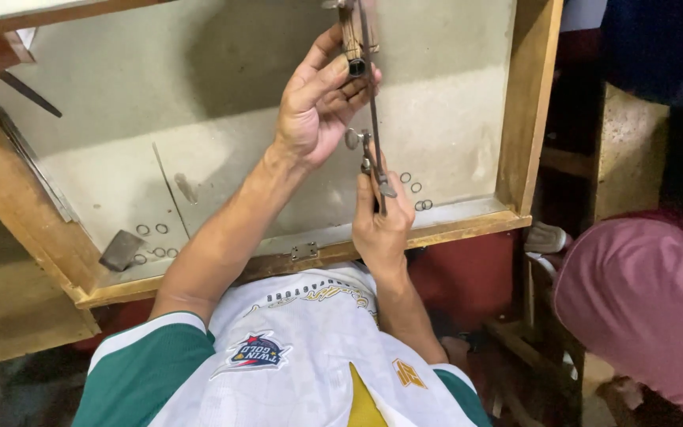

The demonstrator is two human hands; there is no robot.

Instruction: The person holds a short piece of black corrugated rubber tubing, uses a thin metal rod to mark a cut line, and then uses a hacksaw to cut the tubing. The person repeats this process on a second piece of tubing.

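Head view showed the left hand (314,103) wrapped round the little saw's (369,119) wooden handle, right hand (381,221) pinching its lower screw, above the bench tray's (452,229) front edge. Tightening looked underway; careful turning seemed needed next.

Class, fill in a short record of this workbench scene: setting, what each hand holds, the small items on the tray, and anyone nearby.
setting: shallow wooden-framed tray with a pale floor
left hand: raised, grips the wooden handle of a thin metal saw frame
right hand: holds the frame's lower end, by a wing nut
small items: metal rings at the right, more rings at the left, a grey metal block
nearby: another person's pink-clad leg at the right
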